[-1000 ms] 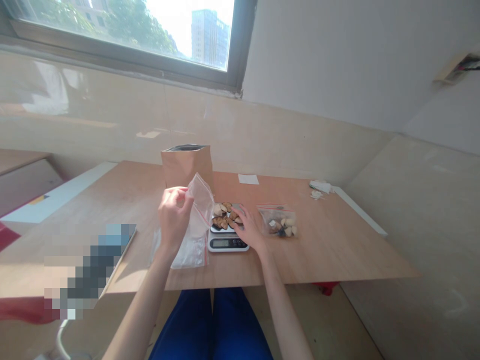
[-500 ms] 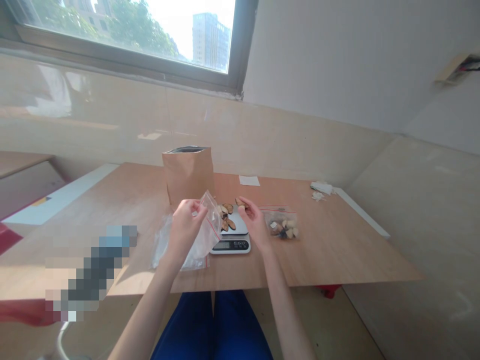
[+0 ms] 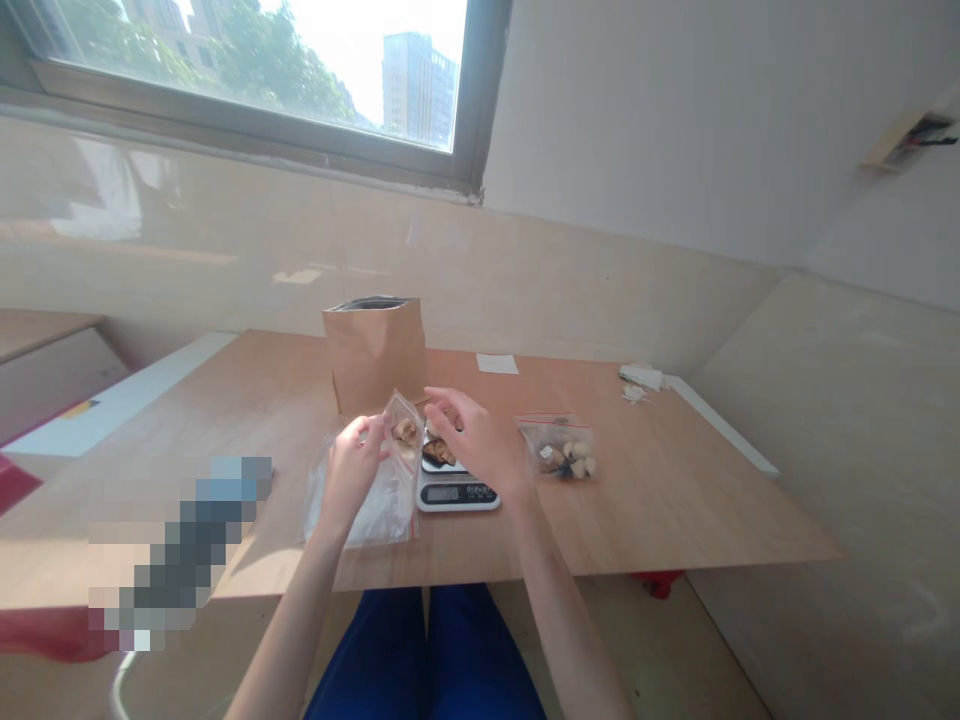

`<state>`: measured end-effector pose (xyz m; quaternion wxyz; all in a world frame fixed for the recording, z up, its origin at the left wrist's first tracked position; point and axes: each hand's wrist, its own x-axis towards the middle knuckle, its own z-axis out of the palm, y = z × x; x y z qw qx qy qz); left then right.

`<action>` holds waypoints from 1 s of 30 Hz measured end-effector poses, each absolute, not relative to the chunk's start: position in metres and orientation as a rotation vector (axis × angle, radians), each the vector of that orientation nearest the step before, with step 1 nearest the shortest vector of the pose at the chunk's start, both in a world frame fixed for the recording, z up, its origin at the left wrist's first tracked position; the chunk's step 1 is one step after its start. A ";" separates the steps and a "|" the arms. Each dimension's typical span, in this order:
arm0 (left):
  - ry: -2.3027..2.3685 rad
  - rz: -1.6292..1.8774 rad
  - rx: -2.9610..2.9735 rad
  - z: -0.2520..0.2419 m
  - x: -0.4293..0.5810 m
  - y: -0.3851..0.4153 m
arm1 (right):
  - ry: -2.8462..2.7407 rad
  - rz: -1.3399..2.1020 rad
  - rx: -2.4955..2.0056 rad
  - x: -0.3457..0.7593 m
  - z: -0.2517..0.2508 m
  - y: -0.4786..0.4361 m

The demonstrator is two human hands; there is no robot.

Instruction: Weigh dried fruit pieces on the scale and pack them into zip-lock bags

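Observation:
My left hand (image 3: 358,455) pinches the rim of a clear zip-lock bag (image 3: 405,462). A pale brown dried slice (image 3: 406,432) shows inside that bag. My right hand (image 3: 472,435) hovers over the digital kitchen scale (image 3: 459,496), its fingertips beside the bag's mouth. Thumb and forefinger are apart, with nothing visible between them. Brown-edged dried slices (image 3: 439,453) lie on the scale's plate, partly hidden under this hand. To its right lies a filled zip-lock bag (image 3: 559,450) with pale pieces and darker ones.
A brown paper pouch (image 3: 375,352) stands open at the back. Flat clear bags (image 3: 367,515) lie under my left hand. A white paper (image 3: 497,364) and small white scraps (image 3: 641,376) lie toward the wall. A pixelated object (image 3: 191,540) is at the left.
My right hand has moved left from the scale's right side to the bag's mouth. The slice it held is gone from its fingers, and a slice now shows inside the bag.

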<state>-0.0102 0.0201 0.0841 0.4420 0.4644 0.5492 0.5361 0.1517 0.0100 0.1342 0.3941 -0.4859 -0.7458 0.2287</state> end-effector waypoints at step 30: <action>1.361 1.583 1.447 0.063 0.001 0.002 | -1.390 1.049 -1.222 0.149 0.126 -0.008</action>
